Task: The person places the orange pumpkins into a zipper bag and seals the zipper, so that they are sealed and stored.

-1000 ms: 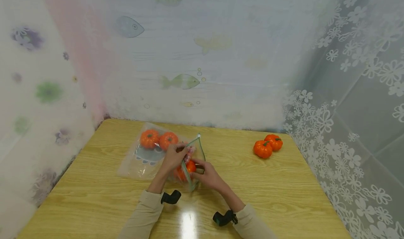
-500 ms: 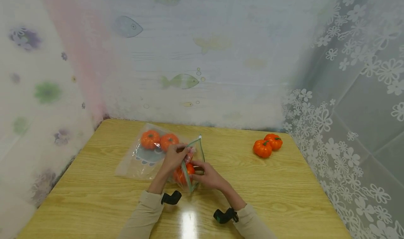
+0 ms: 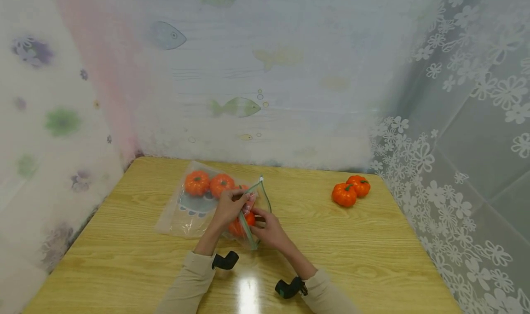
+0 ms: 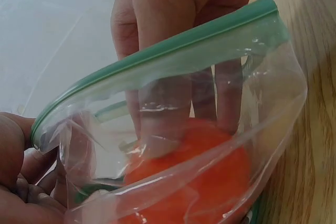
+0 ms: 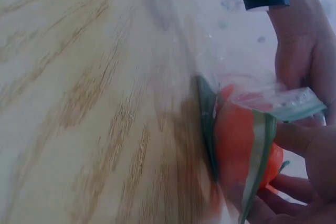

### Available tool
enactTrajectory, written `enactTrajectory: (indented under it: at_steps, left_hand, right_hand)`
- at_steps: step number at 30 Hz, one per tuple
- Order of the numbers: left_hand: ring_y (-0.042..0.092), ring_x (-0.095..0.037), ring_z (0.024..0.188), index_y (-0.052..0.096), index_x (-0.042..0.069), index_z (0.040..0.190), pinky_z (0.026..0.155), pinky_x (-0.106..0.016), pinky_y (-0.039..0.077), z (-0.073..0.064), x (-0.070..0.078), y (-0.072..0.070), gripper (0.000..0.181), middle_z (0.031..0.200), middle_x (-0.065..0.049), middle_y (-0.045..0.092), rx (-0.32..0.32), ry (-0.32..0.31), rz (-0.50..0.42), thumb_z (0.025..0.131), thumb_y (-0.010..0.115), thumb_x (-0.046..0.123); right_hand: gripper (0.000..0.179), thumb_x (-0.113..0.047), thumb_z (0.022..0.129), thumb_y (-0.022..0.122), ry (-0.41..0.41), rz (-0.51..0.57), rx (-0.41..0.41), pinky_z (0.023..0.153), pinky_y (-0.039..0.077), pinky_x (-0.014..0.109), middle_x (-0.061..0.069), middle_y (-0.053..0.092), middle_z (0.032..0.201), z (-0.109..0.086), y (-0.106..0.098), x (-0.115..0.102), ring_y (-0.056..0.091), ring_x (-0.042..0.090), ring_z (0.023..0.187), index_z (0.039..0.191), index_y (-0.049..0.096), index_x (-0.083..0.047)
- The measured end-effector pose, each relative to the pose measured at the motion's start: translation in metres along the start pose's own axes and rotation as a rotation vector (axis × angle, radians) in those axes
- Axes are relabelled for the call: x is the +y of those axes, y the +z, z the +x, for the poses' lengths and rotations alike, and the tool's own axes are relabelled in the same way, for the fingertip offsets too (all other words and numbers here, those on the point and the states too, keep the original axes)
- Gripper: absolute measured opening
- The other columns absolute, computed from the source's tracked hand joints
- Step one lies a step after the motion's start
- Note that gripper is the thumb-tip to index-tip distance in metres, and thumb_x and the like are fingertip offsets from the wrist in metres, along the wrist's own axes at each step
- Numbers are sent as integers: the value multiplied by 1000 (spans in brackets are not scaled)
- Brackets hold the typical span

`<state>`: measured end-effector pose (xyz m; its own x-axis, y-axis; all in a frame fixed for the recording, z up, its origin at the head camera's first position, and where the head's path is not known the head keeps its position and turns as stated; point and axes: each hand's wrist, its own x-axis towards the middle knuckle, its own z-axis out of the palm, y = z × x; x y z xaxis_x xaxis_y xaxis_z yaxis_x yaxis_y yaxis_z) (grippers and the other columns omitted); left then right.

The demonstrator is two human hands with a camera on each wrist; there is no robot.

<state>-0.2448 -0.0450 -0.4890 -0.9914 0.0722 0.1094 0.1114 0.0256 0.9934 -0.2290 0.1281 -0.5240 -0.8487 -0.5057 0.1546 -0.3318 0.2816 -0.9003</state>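
Observation:
A clear zip bag (image 3: pixel 174 222) with a green zip edge lies on the table, its mouth held apart. My left hand (image 3: pixel 227 208) pinches the upper zip edge of the bag. With the fingers of my right hand (image 3: pixel 271 231) I grip an orange toy pumpkin (image 3: pixel 238 229) at the mouth; the left wrist view shows those fingers inside the film, on the pumpkin (image 4: pixel 199 182). In the right wrist view the same pumpkin (image 5: pixel 236 140) sits between the green edges. Farther in the bag lie two more pumpkins (image 3: pixel 197 183), and part of another orange one shows behind my left hand.
Two orange toy pumpkins (image 3: pixel 344 195) with green stems rest together at the back right of the wooden table (image 3: pixel 331 254). Patterned curtains (image 3: pixel 306 134) hang behind the table and along both its sides. A black wrist camera (image 3: pixel 225 260) is strapped to each forearm.
My right hand has shifted slightly left, along with the pumpkin at the bag's mouth. The loose zip edge bows out a little more. My left hand stays almost where it was.

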Motion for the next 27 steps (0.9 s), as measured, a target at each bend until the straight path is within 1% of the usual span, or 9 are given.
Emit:
enactTrajectory:
  at_steps: [4, 5, 7, 10, 13, 16, 19, 22, 27]
  left_hand:
    - [63, -10, 59, 71, -9, 111, 57, -22, 54, 0, 1, 1, 22, 76, -10, 70, 17, 18, 13, 103, 57, 5]
    - [64, -10, 59, 71, -11, 110, 56, -22, 54, 0, 1, 0, 22, 75, -8, 69, 17, 36, 18, 103, 57, 5]
    - [63, -10, 59, 71, -11, 108, 56, -22, 53, 0, 1, 1, 21, 74, -6, 68, 25, 48, 20, 103, 56, 4]
    - [63, -9, 60, 70, -11, 107, 56, -22, 53, -1, 1, 0, 21, 77, -9, 69, 31, 42, 17, 103, 56, 4]
    - [63, -9, 61, 71, -9, 108, 58, -21, 54, -1, 2, 0, 21, 81, -14, 69, 33, 5, 10, 103, 57, 6]
    - [63, -10, 61, 71, -10, 112, 58, -22, 54, -1, 1, -1, 23, 84, -17, 70, 32, -8, 22, 104, 58, 7]
    - [62, -10, 61, 70, -10, 115, 57, -22, 53, -1, 0, -1, 24, 84, -16, 70, 33, -6, 30, 104, 59, 9]
    - [62, -10, 60, 70, -10, 115, 56, -23, 53, -2, -1, -1, 24, 81, -14, 69, 29, -5, 22, 104, 59, 8]
    - [61, -11, 59, 69, -10, 117, 56, -24, 54, -1, -3, -1, 24, 80, -15, 68, 35, -32, -15, 104, 58, 5]
  right_hand:
    - [48, 0, 95, 68, -1, 3, 45, 94, 57, 47, 29, 59, 135, 1, 5, -5, 63, 46, 119, 141, 54, 8]
    - [48, 0, 95, 68, -5, 7, 47, 94, 57, 48, 29, 59, 135, 1, 6, -5, 62, 46, 119, 140, 54, 8]
    - [48, 0, 95, 68, -6, 21, 43, 95, 57, 49, 29, 58, 136, 2, 6, -5, 61, 46, 121, 140, 54, 8]
    - [48, 0, 97, 65, -1, 34, 15, 97, 55, 50, 28, 55, 140, 1, 5, -4, 58, 46, 125, 143, 52, 8]
    - [48, -3, 100, 61, 19, 41, -9, 99, 54, 51, 27, 52, 144, 0, 2, -3, 57, 44, 127, 146, 49, 6]
    - [47, -7, 102, 60, 17, 54, -9, 99, 55, 48, 25, 52, 146, -2, -3, -3, 56, 43, 129, 146, 50, 4]
    - [43, -7, 102, 60, 5, 71, 29, 94, 58, 40, 24, 54, 144, -4, -7, -2, 58, 43, 126, 143, 54, 4]
    - [37, -5, 101, 61, 4, 96, 94, 88, 59, 30, 23, 58, 139, -6, -11, 1, 60, 42, 122, 137, 59, 4]
    - [31, -1, 101, 60, 24, 229, 223, 86, 60, 30, 30, 60, 130, -12, -19, 8, 59, 47, 116, 129, 61, 12]
